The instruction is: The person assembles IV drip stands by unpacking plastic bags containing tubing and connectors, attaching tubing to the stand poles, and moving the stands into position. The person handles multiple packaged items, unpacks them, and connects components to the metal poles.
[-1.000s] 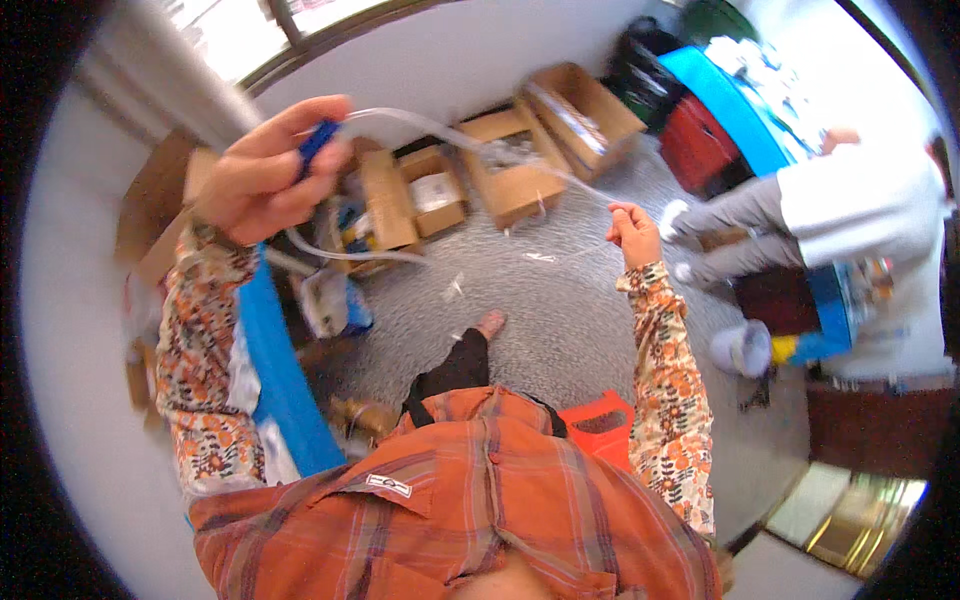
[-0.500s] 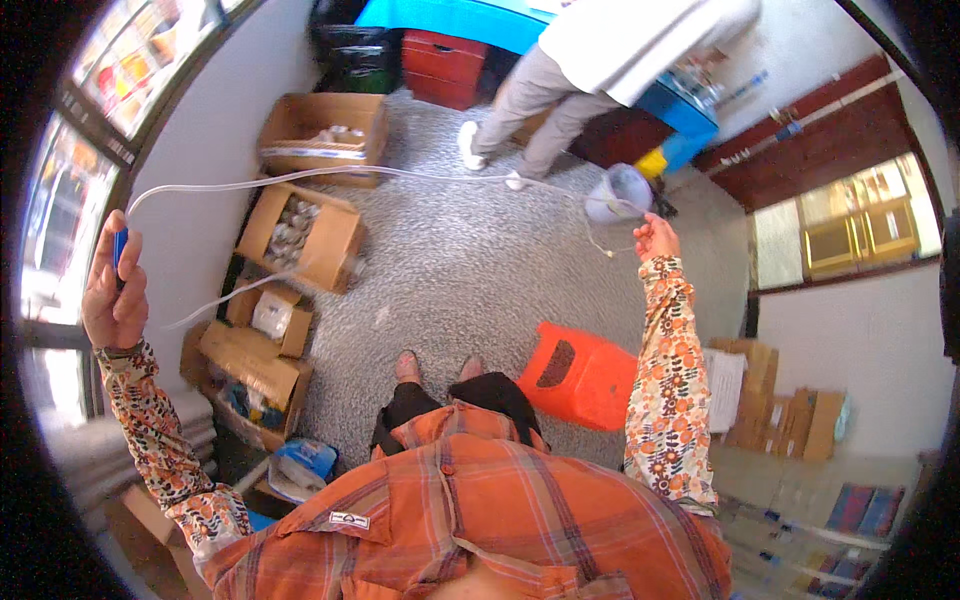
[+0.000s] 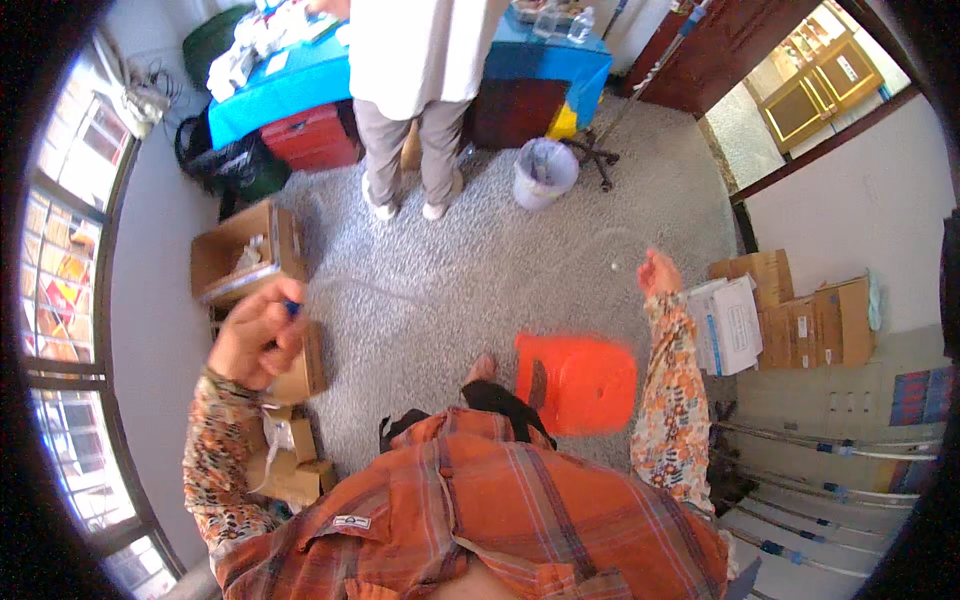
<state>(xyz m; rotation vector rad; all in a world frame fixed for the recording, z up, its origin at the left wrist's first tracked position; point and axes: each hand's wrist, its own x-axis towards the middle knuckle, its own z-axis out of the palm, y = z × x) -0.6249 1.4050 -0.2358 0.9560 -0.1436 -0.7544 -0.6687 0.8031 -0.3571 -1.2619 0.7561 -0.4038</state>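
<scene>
Two raised hands stretch a thin whitish cord (image 3: 420,293): left hand (image 3: 255,335) clenches its small blue-tipped end (image 3: 291,309), right hand (image 3: 657,272) pinches the far end; stretching appears nearly complete.

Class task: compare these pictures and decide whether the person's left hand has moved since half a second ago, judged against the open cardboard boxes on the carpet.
Yes. The left hand has swung inward from far out at the side; it now sits just below the open cardboard box, over another.

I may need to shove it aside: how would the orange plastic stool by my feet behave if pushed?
The orange stool looks like thin moulded plastic, so probably light. On the rough grey carpet it would likely drag rather than glide. Pushed high up, it might tip.
</scene>
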